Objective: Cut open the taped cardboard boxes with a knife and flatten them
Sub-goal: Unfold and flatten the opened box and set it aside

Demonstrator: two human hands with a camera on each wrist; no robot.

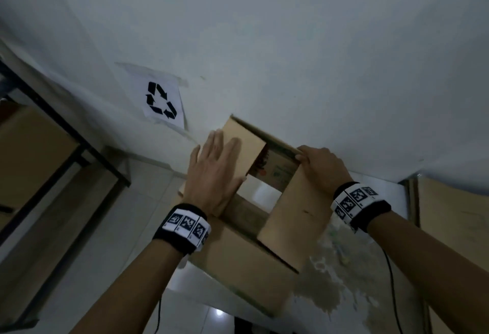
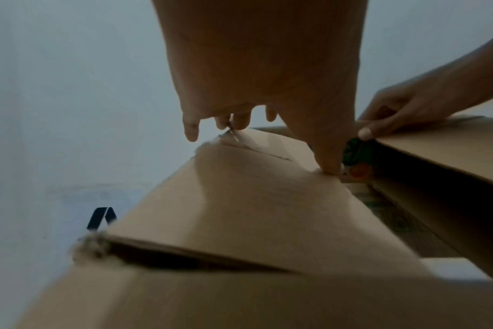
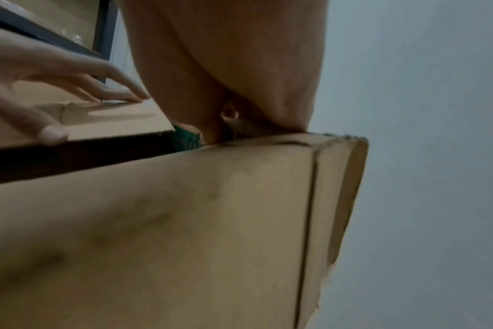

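Observation:
A brown cardboard box (image 1: 238, 257) stands on end near the white wall, with its top flaps loose. My left hand (image 1: 214, 172) lies flat, fingers straight, on the left flap (image 1: 243, 146); the left wrist view shows the thumb (image 2: 328, 164) pressing the flap's (image 2: 253, 211) edge. My right hand (image 1: 322, 167) grips the far edge of the right flap (image 1: 299, 209), fingers curled over it. The right hand (image 2: 403, 115) pinches that edge with the thumb. Between the flaps I see a printed inner panel (image 1: 275, 172) with green and orange marks. No knife is in view.
A paper recycling sign (image 1: 162, 101) is taped to the wall. A black-framed rack (image 1: 66, 132) with cardboard stands at the left. More flat cardboard (image 1: 455, 217) leans at the right. The tiled floor has a stained patch (image 1: 325, 280) under the box.

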